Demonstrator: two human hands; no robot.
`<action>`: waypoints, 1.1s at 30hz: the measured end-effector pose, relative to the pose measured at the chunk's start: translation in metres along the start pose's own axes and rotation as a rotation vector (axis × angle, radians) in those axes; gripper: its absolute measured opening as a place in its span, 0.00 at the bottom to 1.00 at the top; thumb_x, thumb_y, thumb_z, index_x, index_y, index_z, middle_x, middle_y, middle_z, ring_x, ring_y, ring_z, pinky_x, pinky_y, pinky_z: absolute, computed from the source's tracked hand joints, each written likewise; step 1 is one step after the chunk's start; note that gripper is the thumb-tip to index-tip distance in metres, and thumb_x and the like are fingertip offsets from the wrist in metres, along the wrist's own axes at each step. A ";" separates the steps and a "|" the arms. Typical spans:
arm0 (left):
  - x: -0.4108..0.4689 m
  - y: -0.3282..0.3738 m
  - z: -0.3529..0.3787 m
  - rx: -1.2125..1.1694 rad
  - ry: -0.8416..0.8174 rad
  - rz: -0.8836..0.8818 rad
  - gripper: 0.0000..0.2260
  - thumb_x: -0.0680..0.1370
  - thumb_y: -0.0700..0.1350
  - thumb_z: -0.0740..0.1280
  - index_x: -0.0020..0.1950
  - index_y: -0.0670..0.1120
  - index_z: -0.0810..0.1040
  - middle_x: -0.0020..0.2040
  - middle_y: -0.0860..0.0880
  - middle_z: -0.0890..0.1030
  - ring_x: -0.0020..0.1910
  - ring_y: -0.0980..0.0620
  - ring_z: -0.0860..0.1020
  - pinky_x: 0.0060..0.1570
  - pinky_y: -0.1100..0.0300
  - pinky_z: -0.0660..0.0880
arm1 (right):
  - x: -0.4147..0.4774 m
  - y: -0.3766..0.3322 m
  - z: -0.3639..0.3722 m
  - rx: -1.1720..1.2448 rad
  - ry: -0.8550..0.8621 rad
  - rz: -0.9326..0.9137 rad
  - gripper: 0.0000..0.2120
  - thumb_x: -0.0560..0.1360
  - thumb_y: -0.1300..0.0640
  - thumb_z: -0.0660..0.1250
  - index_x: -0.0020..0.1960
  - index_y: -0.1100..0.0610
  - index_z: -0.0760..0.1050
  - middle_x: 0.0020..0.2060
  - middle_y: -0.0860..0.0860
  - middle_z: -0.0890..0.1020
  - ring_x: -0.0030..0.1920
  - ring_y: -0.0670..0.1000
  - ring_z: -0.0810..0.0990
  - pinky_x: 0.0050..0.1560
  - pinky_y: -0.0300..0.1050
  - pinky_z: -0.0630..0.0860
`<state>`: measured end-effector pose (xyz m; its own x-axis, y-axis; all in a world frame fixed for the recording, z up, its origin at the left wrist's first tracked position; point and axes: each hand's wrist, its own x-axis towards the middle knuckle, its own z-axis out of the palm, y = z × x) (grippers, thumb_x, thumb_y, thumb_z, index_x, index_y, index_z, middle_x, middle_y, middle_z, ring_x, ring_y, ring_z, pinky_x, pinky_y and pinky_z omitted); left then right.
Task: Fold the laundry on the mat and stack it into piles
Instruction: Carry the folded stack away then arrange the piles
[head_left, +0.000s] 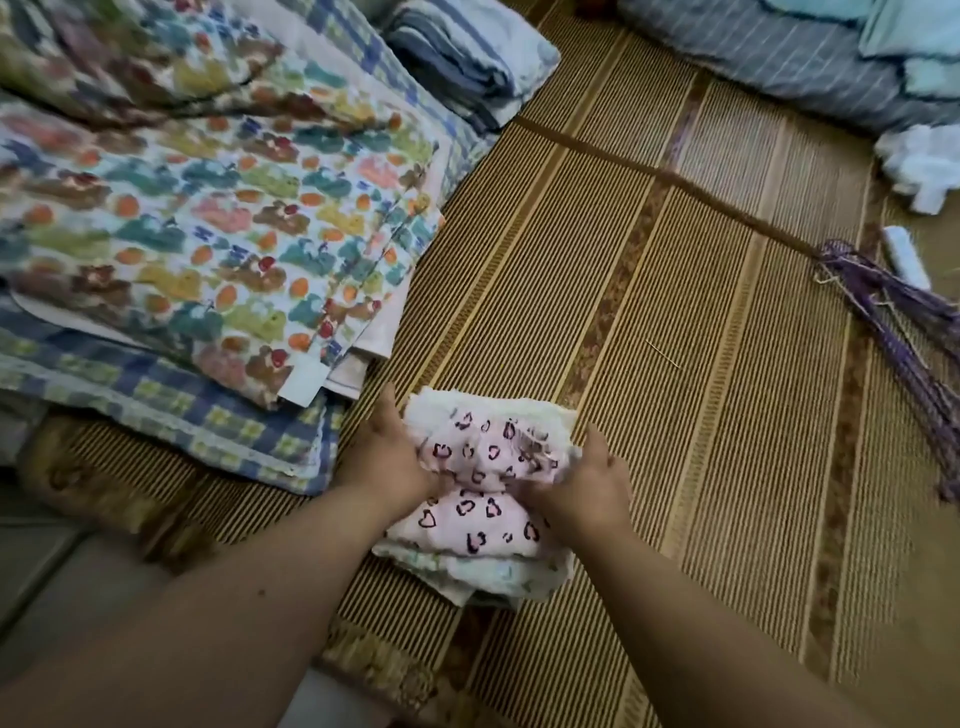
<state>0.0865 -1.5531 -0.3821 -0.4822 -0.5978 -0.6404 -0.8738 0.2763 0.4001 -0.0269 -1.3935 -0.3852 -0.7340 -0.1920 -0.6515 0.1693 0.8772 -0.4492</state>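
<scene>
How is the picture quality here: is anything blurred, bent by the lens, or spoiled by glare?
Head view: soft, even light, no glare, no hard shadows. Head view: the left hand and right hand gripping the pink heart-print cloth look slightly blurred. Head view: the wide lens bends the stripes of the woven mat near the edges; the colourful printed sheet looks smeared.
</scene>
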 end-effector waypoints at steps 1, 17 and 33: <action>0.006 -0.005 0.004 -0.035 -0.034 -0.054 0.59 0.66 0.54 0.79 0.77 0.51 0.34 0.76 0.41 0.58 0.72 0.40 0.63 0.69 0.46 0.65 | 0.003 0.004 0.004 0.016 -0.034 0.033 0.55 0.63 0.49 0.80 0.78 0.46 0.47 0.69 0.56 0.62 0.67 0.62 0.68 0.66 0.65 0.69; 0.070 -0.039 0.032 -0.204 -0.461 -0.037 0.11 0.69 0.43 0.76 0.47 0.55 0.78 0.49 0.52 0.82 0.48 0.54 0.79 0.46 0.61 0.76 | 0.080 0.048 0.047 0.396 -0.455 -0.008 0.44 0.58 0.66 0.80 0.68 0.52 0.63 0.54 0.57 0.83 0.50 0.59 0.84 0.50 0.61 0.81; 0.070 -0.043 0.035 -0.393 -0.477 -0.047 0.27 0.54 0.54 0.75 0.52 0.54 0.77 0.51 0.51 0.82 0.51 0.50 0.80 0.55 0.57 0.76 | 0.070 0.050 0.040 0.676 -0.549 0.029 0.47 0.61 0.62 0.78 0.71 0.44 0.56 0.58 0.63 0.78 0.48 0.65 0.84 0.44 0.60 0.81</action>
<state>0.0881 -1.5801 -0.4671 -0.4975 -0.1756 -0.8495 -0.8505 -0.0942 0.5175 -0.0435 -1.3801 -0.4776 -0.3323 -0.5113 -0.7926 0.6651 0.4688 -0.5813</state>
